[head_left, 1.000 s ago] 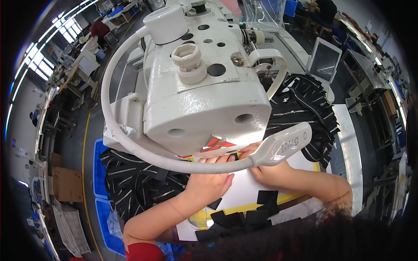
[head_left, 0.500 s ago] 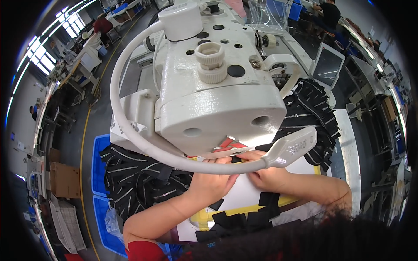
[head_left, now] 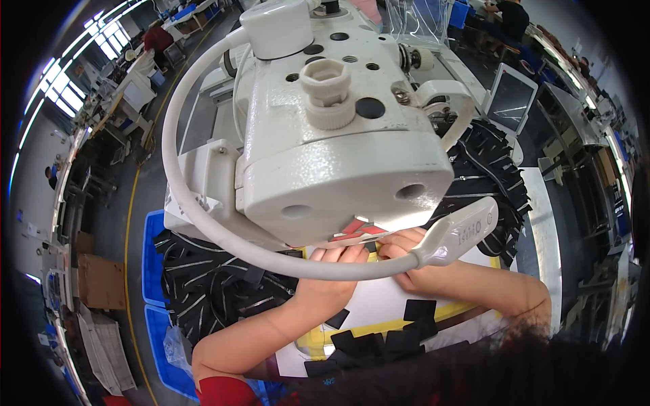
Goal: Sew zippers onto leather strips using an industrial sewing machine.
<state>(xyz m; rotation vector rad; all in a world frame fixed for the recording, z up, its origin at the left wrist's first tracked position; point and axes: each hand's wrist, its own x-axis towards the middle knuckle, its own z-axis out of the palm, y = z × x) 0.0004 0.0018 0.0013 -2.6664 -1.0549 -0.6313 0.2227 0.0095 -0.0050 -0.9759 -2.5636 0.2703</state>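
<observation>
A white sewing machine head (head_left: 338,183) hangs over both my hands. My left hand (head_left: 332,274) lies just under its front edge, fingers bent close together. Opposite it, my right hand (head_left: 413,271) curls its fingers inward. A sliver of a small black fabric piece (head_left: 370,247) shows between the fingertips of both hands, which seem closed on it; most of it is hidden. The white flexible lamp (head_left: 474,230) crosses in front of both hands. Below them, several black fabric squares (head_left: 369,345) lie scattered over the white, yellow-taped work surface (head_left: 379,308).
Black zipper strips (head_left: 223,284) are heaped at the left, and another heap of zipper strips (head_left: 484,183) lies at the right. Blue bins (head_left: 154,271) stand at the left edge. A tablet-like screen (head_left: 511,98) stands behind at the right. Other people sit farther off.
The machine head and lamp appear slightly larger and lower in view. My left fingers look straighter and show more below the machine; my right hand stays close to the same spot.
</observation>
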